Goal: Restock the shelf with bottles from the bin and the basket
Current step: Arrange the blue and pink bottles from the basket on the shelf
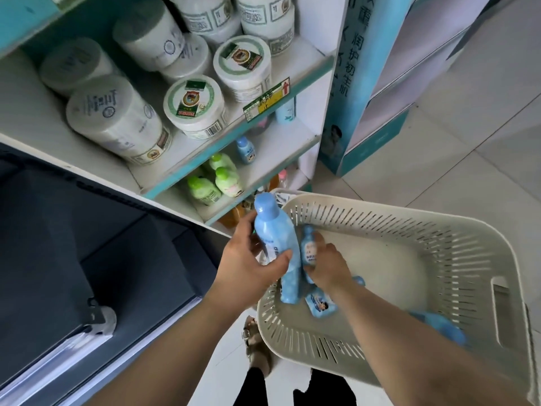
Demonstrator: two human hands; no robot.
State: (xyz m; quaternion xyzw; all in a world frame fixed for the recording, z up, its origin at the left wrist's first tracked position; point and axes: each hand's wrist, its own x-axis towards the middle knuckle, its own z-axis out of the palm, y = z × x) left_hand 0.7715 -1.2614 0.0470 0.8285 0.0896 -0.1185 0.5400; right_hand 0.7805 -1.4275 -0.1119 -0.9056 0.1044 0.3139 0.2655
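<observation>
Black trousers [254, 388], strappy beige sandal [254, 342]

a shop, stocked shelf [263, 112] with price tag [266, 100], rows of tubs [193, 108]

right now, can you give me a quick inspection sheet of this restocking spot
surface: pale tiled floor; white shelf with teal edges.
job's things: tall blue bottle upright at the left wall of the cream basket; small blue bottle beside it; green bottles on the lower shelf; dark bin at left.
clutter: blue pouch on the basket floor; blurred blue item near the right forearm.
hands: left hand grips the tall blue bottle; right hand grips the small blue bottle.
cables: nothing seen.
surroundings: white jars on the upper shelf; blue display stand at right.
</observation>
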